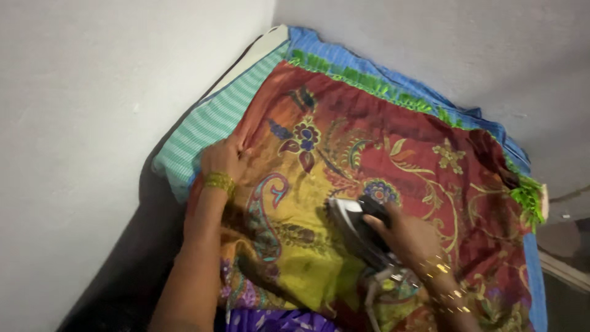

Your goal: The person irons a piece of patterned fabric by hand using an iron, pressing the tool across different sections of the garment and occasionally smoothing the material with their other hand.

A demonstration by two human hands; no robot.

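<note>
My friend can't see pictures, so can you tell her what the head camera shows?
A person's right hand grips a black and grey clothes iron on a red and yellow paisley cloth. The left hand, with a gold bangle, presses the cloth's edge flat, beside a green striped cloth and white walls.

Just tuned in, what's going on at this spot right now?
A person is ironing a patterned red and yellow cloth spread over a padded surface in a wall corner. The right hand grips the handle of a clothes iron resting on the cloth. The left hand presses flat on the cloth's edge, beside a green striped sheet underneath.
</note>
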